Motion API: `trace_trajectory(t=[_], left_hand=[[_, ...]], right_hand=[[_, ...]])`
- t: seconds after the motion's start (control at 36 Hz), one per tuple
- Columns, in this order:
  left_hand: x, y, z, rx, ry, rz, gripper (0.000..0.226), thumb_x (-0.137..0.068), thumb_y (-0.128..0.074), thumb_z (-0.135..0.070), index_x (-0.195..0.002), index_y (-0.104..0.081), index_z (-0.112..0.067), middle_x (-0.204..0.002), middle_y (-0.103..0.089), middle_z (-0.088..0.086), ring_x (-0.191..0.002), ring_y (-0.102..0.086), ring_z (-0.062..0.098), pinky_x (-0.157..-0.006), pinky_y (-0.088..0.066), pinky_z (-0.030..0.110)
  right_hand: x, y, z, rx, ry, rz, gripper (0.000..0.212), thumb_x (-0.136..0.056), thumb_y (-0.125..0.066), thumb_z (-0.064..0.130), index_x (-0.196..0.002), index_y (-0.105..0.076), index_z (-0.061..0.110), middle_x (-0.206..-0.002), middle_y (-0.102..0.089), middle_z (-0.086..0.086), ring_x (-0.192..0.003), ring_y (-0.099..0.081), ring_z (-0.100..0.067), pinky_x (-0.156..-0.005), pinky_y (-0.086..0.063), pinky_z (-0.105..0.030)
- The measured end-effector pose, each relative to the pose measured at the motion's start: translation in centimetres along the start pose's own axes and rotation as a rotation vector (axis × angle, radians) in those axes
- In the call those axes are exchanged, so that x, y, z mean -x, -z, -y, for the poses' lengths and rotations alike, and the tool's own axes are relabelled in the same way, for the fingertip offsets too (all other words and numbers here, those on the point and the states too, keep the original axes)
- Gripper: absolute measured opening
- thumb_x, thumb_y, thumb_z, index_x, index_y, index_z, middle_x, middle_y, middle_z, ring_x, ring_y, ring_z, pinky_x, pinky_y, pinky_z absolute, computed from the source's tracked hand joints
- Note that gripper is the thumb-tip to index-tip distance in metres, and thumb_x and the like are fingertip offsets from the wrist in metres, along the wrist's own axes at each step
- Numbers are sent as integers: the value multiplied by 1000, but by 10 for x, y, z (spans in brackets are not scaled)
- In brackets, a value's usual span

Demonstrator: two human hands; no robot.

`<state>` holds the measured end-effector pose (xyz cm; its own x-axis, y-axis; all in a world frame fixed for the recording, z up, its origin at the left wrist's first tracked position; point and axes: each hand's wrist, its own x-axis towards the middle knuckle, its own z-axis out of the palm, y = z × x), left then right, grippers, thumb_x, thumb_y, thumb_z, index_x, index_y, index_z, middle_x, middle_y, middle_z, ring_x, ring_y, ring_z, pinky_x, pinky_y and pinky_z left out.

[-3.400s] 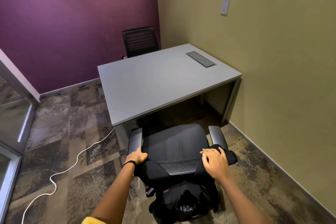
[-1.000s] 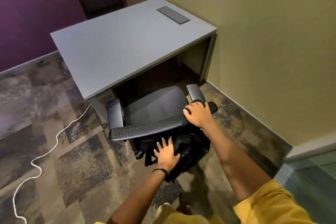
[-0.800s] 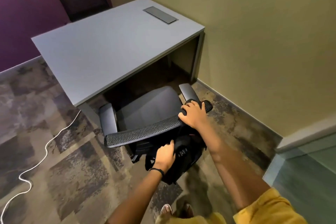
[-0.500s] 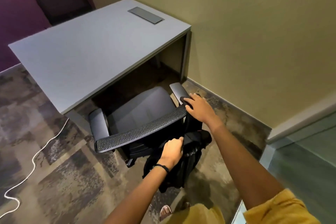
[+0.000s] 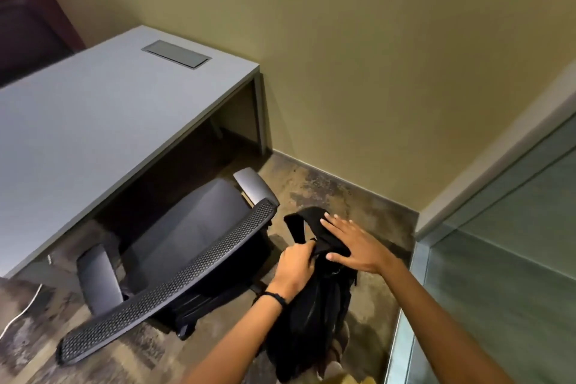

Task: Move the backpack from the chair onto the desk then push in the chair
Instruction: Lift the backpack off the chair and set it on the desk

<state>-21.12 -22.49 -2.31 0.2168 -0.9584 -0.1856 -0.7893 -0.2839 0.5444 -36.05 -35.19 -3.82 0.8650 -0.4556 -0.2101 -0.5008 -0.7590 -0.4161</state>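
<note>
The black backpack hangs in the air to the right of the office chair, clear of its backrest. My left hand is closed around the top of the backpack near its strap. My right hand lies flat with fingers spread on the backpack's upper flap. The black office chair with a mesh backrest and grey armrests stands in front of the grey desk, its seat partly under the desk edge and bare. The desk top holds only a built-in cable hatch.
An olive wall runs behind the desk and close on the right. A glass partition with a metal frame stands at the right. A white cable lies on the patterned carpet at the left. A dark second chair is dimly visible at top left.
My right hand left the chair's backrest and came onto the backpack. My left hand has pulled the backpack off the backrest and out to the chair's right. The view swung right.
</note>
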Motion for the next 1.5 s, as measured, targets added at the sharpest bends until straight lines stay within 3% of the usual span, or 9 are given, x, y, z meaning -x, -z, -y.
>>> trace_trajectory(t=[0.22,0.61,0.78,1.0,1.17,1.28,1.39,1.44,1.5], left_hand=[[-86,-5,-50,6,-59,70,23,-92,-47,-13,-111,-60,-12,-109,-69,11,-104,-60,33,-85,-48,44],[-215,25,-113,-49,-113,-8,24,-95,-46,-19,-110,-64,-17,-107,-71,8,-99,-64,28,-86,-50,41],[-271,65,-118,-78,-93,-201,25,-92,-51,-20,-113,-65,-20,-106,-72,7,-96,-65,28,-80,-50,38],[-348,122,-100,-215,-30,-312,27,-94,-46,-23,-118,-60,-23,-105,-72,6,-93,-65,31,-75,-50,38],[-404,168,-75,-187,-3,-382,26,-97,-44,-26,-117,-60,-21,-104,-72,7,-95,-66,29,-82,-52,41],[-433,200,-61,-149,18,-467,26,-96,-50,-26,-119,-61,-24,-105,-73,5,-96,-66,26,-85,-53,41],[-460,242,-48,-133,42,-597,23,-95,-53,-28,-116,-63,-27,-102,-74,2,-95,-67,24,-82,-56,43],[-469,263,-43,-117,55,-678,20,-94,-56,-27,-112,-65,-27,-102,-74,1,-94,-68,24,-80,-56,43],[-476,283,-38,-89,59,-772,18,-91,-60,-23,-107,-68,-25,-101,-75,2,-93,-68,26,-79,-56,43]], right_hand=[[5,30,-108,-20,-26,97,100,-74,-55,72,-148,-1,32,-158,-6,7,-142,-5,-5,-118,-11,-33],[-68,110,-206,-35,-102,-67,89,-74,-51,-16,-148,-15,17,-158,-7,-1,-145,-13,-16,-119,-13,-30],[-124,166,-219,23,-59,-272,72,-79,-55,-10,-142,-36,18,-150,-35,-2,-136,-37,-17,-110,-32,-28],[-209,236,-219,93,80,-428,39,-83,-61,2,-120,-63,16,-102,-74,-10,-79,-70,-31,-60,-49,-30],[-287,285,-226,186,176,-366,32,-91,-57,11,-121,-61,17,-98,-74,-8,-82,-69,-25,-61,-37,-21],[-329,316,-216,229,243,-465,19,-75,-74,2,-92,-72,11,-72,-73,-9,-64,-70,-26,-56,-36,-14],[-377,351,-198,351,319,-573,21,-64,-79,-4,-80,-71,5,-61,-70,-13,-61,-70,-33,-71,-58,-47],[-399,369,-188,388,390,-663,5,-75,-66,2,-78,-69,4,-55,-66,-13,-49,-64,-30,-79,-57,-53],[-422,387,-178,407,435,-751,26,-80,-44,13,-75,-68,4,-51,-64,-13,-42,-58,-28,-79,-56,-52]])
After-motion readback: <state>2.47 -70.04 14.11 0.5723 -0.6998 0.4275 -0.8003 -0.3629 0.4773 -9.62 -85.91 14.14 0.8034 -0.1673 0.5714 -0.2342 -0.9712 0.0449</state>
